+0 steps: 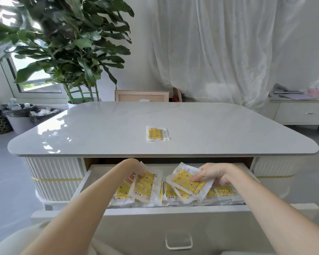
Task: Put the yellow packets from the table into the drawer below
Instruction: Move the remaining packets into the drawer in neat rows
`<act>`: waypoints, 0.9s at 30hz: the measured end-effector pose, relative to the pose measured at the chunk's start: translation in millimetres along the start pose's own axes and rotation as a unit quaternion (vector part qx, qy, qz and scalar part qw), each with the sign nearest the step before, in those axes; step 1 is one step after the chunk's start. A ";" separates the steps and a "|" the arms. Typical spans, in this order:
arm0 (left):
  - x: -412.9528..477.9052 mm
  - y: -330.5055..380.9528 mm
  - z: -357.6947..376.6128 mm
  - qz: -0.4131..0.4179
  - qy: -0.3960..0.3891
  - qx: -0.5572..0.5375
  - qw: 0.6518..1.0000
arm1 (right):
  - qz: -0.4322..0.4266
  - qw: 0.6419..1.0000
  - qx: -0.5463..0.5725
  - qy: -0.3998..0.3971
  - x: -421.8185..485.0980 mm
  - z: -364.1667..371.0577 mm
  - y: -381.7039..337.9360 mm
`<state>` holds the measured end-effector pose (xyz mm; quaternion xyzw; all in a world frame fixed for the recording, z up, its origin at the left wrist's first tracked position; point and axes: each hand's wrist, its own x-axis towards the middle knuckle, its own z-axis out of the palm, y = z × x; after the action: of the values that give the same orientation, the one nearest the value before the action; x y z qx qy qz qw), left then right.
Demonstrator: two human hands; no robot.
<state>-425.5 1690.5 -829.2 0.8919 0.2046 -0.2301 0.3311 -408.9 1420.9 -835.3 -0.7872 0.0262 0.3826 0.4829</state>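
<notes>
While both hands are working down inside the open drawer, the job is looking nearly done: a row of yellow packets is already lying along the drawer's near side, and only one last packet is sitting on the table, around centre, toward 12 o'clock from the hands.

The left hand is pinching a packet by its top edge, fingers curled over it, lowering it onto the pile at about 10 o'clock of the drawer. The right hand is pressing flat fingers on another packet, thumb under its right edge, holding it tilted over the row at 2 o'clock. Neither one is looking released yet.

What is left, as I am judging it: dropping these two, then reaching up for the lone one.

The table edge is overhanging the drawer's back, so the hands are needing to come out toward 6 o'clock before rising, or the knuckles are risking the underside. The tabletop around the lone packet is offering open approach from every side. The drawer's far half is showing bare floor, so room remains. The drawer handle is sitting at 6 o'clock, clear of both forearms.
</notes>
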 end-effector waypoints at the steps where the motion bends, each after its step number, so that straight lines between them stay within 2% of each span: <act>1: 6.2 0.0 4.0 -0.008 -0.002 -0.010 1.000 | 0.006 1.000 0.008 0.015 3.5 -0.4 3.7; 9: 44.5 -5.7 40.3 0.000 0.030 -0.024 0.999 | 0.029 0.992 0.060 0.106 30.5 -6.5 23.8; 14: 55.7 -12.4 52.7 0.059 0.141 0.050 0.987 | 0.036 0.988 0.083 0.127 37.4 -9.5 27.5; 20: 52.6 -11.1 60.8 0.051 0.237 0.096 0.965 | 0.033 0.987 0.045 0.149 44.9 4.1 18.6; 23: 54.3 -12.1 60.8 0.066 0.239 0.083 0.965 | 0.010 0.986 0.047 0.160 49.3 17.6 8.6; 27: 55.0 -14.8 64.4 0.124 0.184 0.076 0.972 | 0.011 0.984 0.052 0.173 58.2 35.1 4.3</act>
<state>-406.3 1668.3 -910.0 0.9601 0.1316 -0.0339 0.2445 -389.8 1465.1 -883.5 -0.8148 0.1377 0.2441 0.5075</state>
